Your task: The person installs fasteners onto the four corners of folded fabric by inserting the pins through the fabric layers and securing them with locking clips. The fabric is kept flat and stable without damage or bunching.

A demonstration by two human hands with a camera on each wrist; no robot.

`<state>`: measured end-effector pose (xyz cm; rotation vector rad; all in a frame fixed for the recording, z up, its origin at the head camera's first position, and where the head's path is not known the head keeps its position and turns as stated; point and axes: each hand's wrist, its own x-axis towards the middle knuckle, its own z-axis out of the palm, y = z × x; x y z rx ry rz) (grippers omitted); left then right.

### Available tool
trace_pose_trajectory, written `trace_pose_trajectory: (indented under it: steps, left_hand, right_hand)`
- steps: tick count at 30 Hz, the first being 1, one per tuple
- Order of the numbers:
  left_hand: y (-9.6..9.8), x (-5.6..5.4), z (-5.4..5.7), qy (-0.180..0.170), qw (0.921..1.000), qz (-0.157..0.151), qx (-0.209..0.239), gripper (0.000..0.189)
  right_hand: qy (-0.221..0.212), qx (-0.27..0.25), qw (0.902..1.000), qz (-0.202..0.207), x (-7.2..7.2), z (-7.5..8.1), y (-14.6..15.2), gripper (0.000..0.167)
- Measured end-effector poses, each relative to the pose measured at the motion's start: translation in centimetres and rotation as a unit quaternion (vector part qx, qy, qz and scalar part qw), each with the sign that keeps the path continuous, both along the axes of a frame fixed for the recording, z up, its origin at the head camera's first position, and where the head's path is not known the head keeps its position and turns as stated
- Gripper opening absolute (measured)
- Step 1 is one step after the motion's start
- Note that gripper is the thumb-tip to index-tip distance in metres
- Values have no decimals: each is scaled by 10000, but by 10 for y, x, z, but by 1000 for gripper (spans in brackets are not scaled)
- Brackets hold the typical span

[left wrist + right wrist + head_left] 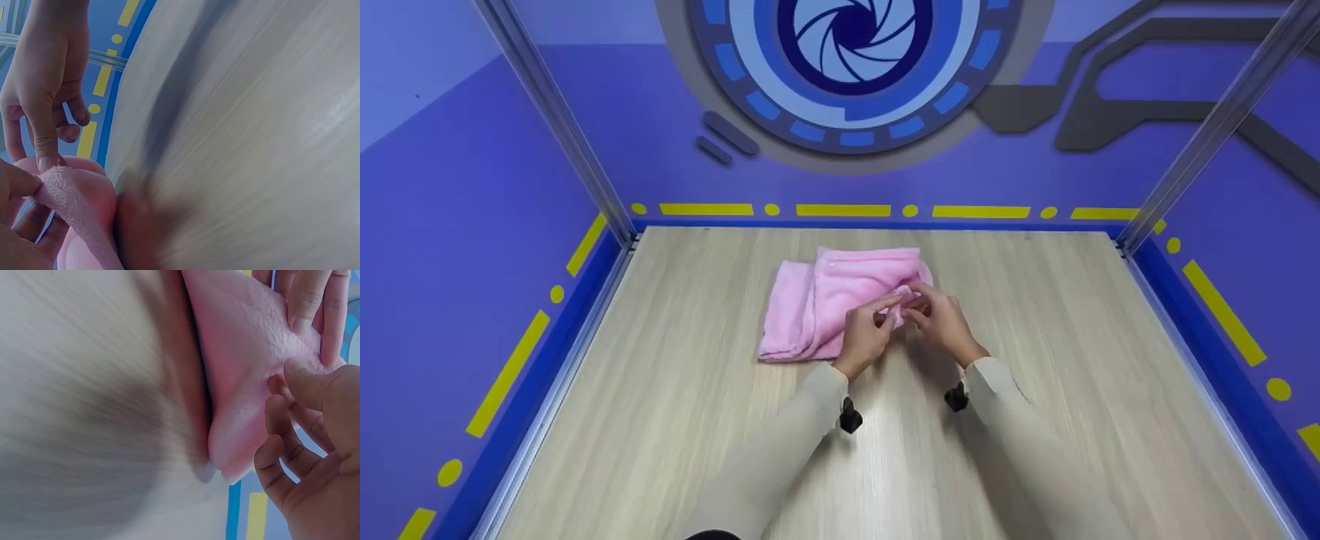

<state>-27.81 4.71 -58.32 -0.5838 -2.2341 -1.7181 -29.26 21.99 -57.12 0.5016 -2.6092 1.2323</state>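
Observation:
A plush pink towel (pixel 862 289), partly folded over itself, lies toward the far side of the table, its left part a flatter layer. At its near right corner my left hand (pixel 864 339) pinches the raised edge between thumb and fingers. Close beside it, my right hand (pixel 945 324) pinches the same edge with thumb and index finger. The left wrist view shows the fluffy edge of the towel (pixel 73 197) lifted between both hands. In the right wrist view, the other fingers of my right hand (pixel 326 455) curl loosely below the fabric.
The wood-grain table (pixel 675 420) is bordered by blue-purple panels (pixel 480 247) with yellow dashes on the back and sides. Metal posts (pixel 562 120) stand at the back corners. Dark small devices (pixel 850 416) sit at my wrists.

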Motion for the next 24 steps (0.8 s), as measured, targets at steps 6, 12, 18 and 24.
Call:
trace_pose_trajectory:
  steps: [6,12,18,24]
  left_hand:
    - [0,1,-2,266,9996,-16,-136,30]
    - [-1,6,-4,316,9992,-178,-164,30]
    - [-12,11,0,-96,9982,-595,-19,30]
    - [-37,16,3,-571,9965,-575,-187,29]
  right_hand:
    - [19,37,9999,-128,2,-1,-2,29]
    - [-68,70,9995,-287,6,-5,-2,9]
    - [74,162,9995,-254,8,-13,-1,5]
    - [72,222,9993,-281,8,-17,4,5]
